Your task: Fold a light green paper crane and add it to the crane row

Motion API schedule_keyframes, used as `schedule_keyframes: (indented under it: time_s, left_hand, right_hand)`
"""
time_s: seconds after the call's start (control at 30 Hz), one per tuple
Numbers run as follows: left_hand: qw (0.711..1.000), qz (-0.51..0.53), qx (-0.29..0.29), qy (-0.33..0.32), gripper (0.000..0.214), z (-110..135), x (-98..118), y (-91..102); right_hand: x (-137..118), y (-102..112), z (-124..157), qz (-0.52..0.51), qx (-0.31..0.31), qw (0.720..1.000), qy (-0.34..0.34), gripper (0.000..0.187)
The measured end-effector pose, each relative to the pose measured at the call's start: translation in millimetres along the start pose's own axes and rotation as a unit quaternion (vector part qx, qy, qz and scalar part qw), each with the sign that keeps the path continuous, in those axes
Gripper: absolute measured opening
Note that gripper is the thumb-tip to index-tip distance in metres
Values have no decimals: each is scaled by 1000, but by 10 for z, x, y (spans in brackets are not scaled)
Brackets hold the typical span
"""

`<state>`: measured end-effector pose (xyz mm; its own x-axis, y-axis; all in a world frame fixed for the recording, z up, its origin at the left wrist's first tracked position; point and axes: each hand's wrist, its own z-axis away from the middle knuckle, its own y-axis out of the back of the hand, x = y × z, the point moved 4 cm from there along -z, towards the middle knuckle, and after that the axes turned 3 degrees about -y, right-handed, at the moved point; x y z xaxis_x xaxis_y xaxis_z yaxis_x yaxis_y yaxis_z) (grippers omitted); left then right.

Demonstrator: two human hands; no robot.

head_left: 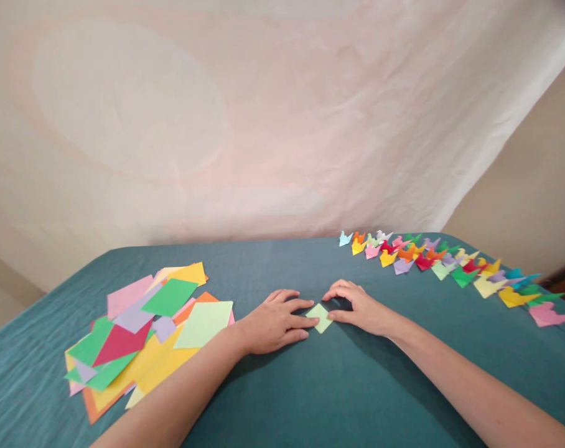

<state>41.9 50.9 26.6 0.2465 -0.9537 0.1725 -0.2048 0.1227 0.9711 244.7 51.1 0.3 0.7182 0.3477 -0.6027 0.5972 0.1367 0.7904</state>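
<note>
A small light green paper square (319, 318), apparently folded, lies on the dark green cloth with one corner toward me. My left hand (275, 320) rests flat with its fingers spread, and a fingertip presses on the left corner of the square. On the other side, my right hand (357, 308) has its thumb at the right corner. Its index finger is bent near the upper right edge, with a gap between thumb and fingers. Nothing appears gripped in either hand.
Loose sheets of coloured paper (170, 297) lie in an overlapping pile at the left, partly behind my left forearm. Several rows of folded paper birds (443, 269) stand at the back right. A pale hanging cloth (282, 124) rises behind the table (273, 267).
</note>
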Motion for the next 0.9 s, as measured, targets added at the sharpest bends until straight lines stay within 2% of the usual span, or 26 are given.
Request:
schedule_keyframes:
  time_s: [0.43, 0.73, 0.9]
  left_hand:
    - [1000, -5, -5, 22, 29, 15, -58, 66]
    - [1000, -21, 21, 1, 24, -29, 44, 112]
    - [998, -3, 60, 19, 24, -56, 50, 30]
  right_hand:
    - [3, 13, 15, -20, -19, 1000, 3, 33]
    - [-42, 39, 33, -23, -25, 999, -4, 33]
    - [-57, -9, 16, -12, 23, 999, -29, 24]
